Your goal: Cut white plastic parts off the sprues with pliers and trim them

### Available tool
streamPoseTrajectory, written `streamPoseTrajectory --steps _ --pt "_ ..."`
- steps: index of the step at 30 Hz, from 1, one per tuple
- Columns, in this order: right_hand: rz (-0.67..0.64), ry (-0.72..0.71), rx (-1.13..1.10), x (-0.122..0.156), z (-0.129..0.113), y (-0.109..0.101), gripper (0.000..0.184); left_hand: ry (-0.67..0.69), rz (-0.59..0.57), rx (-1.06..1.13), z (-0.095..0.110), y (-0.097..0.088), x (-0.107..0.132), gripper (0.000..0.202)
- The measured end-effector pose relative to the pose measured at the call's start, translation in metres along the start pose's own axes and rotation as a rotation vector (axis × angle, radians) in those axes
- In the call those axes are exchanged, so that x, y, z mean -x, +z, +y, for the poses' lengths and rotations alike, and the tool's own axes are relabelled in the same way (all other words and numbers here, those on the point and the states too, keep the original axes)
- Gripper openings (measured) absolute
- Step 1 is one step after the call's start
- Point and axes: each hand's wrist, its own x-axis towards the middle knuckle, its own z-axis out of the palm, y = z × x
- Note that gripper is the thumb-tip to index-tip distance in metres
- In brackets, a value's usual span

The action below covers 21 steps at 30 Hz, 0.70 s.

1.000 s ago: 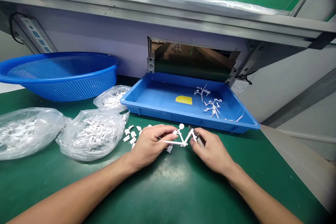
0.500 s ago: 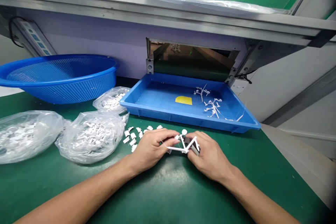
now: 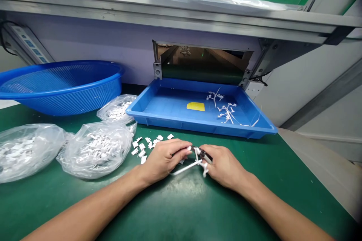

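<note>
My left hand [image 3: 160, 161] pinches a white plastic sprue [image 3: 185, 168] between thumb and fingertips. Its thin branches reach toward the right, one bent end hanging low. Wrapped in my right hand [image 3: 227, 163] is a pair of nippers [image 3: 208, 157], with dark jaws and a greyish handle partly covered by the fingers. The jaws are against or very near the sprue close to my left fingertips; whether they are closed on it is too small to tell. Several small white cut parts [image 3: 141, 153] lie on the green table just left of my left hand.
Clear bags of white parts [image 3: 94, 152] sit at left, beside a blue mesh basket [image 3: 76, 98]. Beyond my hands is a blue tray [image 3: 181, 123] holding white sprues [image 3: 227, 113] and a yellow label [image 3: 195, 106]. A conveyor opening [image 3: 202, 71] lies behind it under a metal shelf.
The sprue has been turned in my left hand, its long arm swinging downward. The nippers have come closer to my left fingertips, and a round white piece on top no longer shows.
</note>
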Motion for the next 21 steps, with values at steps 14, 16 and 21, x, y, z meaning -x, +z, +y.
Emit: streamPoseTrajectory --steps 14,16,21 --pt "-0.144 -0.272 -0.325 0.016 -0.027 -0.019 0.03 0.036 0.145 -0.12 0.007 -0.032 -0.002 0.024" --pt "-0.12 -0.328 -0.283 0.016 -0.033 -0.003 0.028 -0.023 0.148 -0.265 0.017 -0.066 -0.001 0.025" --pt "0.021 -0.294 -0.318 0.012 -0.036 0.011 0.019 -0.421 -0.02 -0.679 0.012 -0.156 0.037 0.032"
